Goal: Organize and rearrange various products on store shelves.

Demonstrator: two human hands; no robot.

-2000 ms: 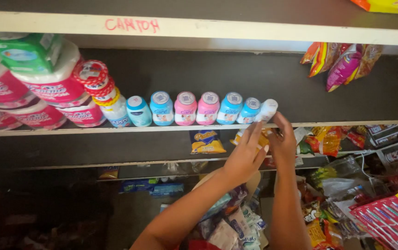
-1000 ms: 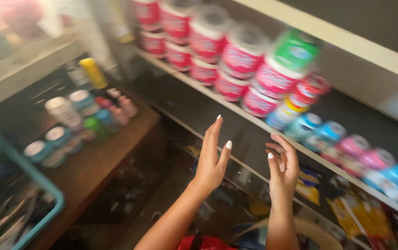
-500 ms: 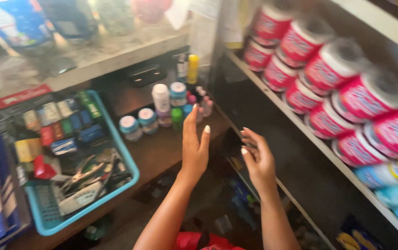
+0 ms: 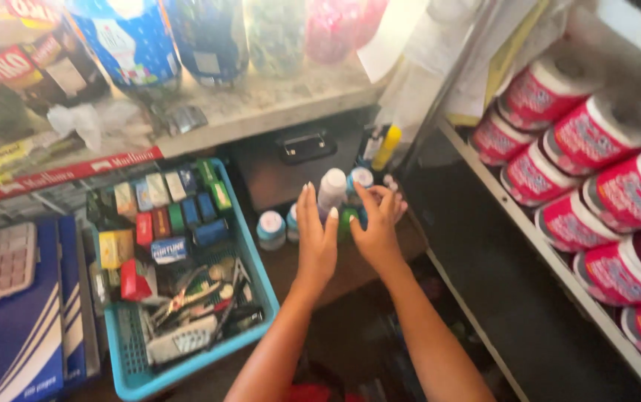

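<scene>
- Left hand (image 4: 315, 237) flat and open, right hand (image 4: 377, 223) loosely curled – both just touching the small bottles (image 4: 333, 191) at twelve o'clock on the brown shelf (image 4: 380, 262), clamped on none
- Bottles look light, rigid, tippy – grip each round its middle
- Blue basket (image 4: 255, 277) crowds nine o'clock; paper rolls (image 4: 585, 167) at three

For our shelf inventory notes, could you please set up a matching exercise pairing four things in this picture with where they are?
Things:
1. blue basket
2. pink-wrapped rolls
3. yellow bottle
4. left hand

Places:
A. on the shelf at the right
B. against the small bottles on the brown shelf
C. left of the hands, full of small packets
D. upright at the back, beside the dark box

Pairs: 1-C, 2-A, 3-D, 4-B
</scene>
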